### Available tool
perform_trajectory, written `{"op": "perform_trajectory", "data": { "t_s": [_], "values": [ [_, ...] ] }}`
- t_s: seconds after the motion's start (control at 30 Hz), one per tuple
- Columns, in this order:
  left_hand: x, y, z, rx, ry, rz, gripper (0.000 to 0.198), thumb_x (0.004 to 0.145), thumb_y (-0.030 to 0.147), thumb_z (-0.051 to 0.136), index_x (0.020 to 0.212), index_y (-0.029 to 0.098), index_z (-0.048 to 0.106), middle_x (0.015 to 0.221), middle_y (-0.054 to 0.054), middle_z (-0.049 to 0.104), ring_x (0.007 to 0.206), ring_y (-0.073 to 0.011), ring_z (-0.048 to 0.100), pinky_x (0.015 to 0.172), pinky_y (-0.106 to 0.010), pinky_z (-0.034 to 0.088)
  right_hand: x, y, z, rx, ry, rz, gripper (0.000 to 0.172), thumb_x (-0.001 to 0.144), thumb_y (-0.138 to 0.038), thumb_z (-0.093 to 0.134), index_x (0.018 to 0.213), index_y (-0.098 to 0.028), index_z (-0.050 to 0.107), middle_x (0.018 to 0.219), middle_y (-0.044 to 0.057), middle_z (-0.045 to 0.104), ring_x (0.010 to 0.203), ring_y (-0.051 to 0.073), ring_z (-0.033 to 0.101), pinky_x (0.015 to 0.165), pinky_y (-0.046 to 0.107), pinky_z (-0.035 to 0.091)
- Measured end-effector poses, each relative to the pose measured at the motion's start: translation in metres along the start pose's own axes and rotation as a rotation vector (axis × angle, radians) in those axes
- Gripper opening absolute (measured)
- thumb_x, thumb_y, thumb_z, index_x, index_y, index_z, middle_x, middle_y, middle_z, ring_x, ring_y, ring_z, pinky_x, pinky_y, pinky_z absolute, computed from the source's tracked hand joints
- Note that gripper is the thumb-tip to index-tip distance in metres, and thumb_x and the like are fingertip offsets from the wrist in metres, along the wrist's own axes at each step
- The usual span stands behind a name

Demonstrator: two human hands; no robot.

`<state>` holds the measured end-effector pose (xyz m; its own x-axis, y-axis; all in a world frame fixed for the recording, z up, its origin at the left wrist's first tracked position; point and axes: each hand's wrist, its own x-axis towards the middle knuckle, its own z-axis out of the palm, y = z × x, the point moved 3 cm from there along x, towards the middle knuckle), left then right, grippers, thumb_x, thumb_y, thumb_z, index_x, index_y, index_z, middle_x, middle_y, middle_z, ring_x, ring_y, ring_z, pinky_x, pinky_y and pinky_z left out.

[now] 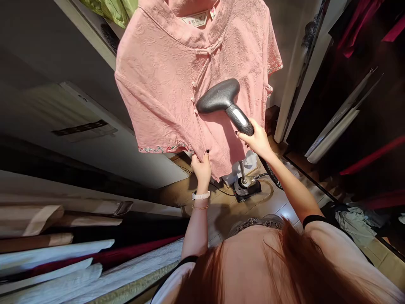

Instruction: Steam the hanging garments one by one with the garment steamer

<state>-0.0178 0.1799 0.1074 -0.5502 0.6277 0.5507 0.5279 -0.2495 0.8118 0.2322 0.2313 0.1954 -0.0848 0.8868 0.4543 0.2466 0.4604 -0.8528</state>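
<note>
Far left of and below the pink shirt (155,80), a row of clothes (76,274) is seen, partly lost in the dark. Just above the shirt's left shoulder, a green cloth (115,10) is cut off by the top edge. The shirt itself is found straight in front of the person, its top cut off too. Inside its neck, a white label (196,19) is sewn; dark writing and a red dot can be seen, but the words are too small to be read surely. The shirt's bottom edge is pinched by the left hand (201,166), with the arm stretched up and some fingers hidden. In front of the shirt's middle, a black steamer (218,97) is held; whether the cloth is touched cannot be told. Below the shirt, a stand base (247,190) is partly seen. Beside its lower right, the steamer's handle is wrapped by the right hand (259,141), with the elbow a little bent.
</note>
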Motion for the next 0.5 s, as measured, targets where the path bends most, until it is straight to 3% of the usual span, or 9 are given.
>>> {"op": "perform_trajectory", "data": {
  "t_s": [0.17, 0.5],
  "values": [
    [-0.003, 0.001, -0.004, 0.102, -0.049, 0.033, 0.022, 0.086, 0.034, 0.066, 0.1, 0.017, 0.065, 0.104, -0.012, 0.074, 0.102, -0.026, 0.068, 0.094, -0.036, 0.052, -0.007, 0.02, 0.016, 0.074, -0.025, 0.06, 0.053, 0.079, -0.042, 0.07, 0.123, -0.016, 0.059, 0.087, 0.0, 0.067, 0.059, 0.016, 0.058, 0.062, 0.032, 0.052],
    [0.0, -0.018, -0.006, 0.12, -0.109, 0.004, 0.026, 0.083, 0.035, 0.063, 0.099, 0.015, 0.067, 0.098, -0.012, 0.075, 0.092, -0.0259, 0.069, 0.087, -0.036, 0.053, -0.022, 0.038, 0.035, -0.03, 0.004, 0.089, 0.049, 0.08, -0.043, 0.07, 0.121, -0.02, 0.058, 0.103, 0.005, 0.071, 0.088, 0.024, 0.062, 0.084, 0.039, 0.051]
  ]
}}
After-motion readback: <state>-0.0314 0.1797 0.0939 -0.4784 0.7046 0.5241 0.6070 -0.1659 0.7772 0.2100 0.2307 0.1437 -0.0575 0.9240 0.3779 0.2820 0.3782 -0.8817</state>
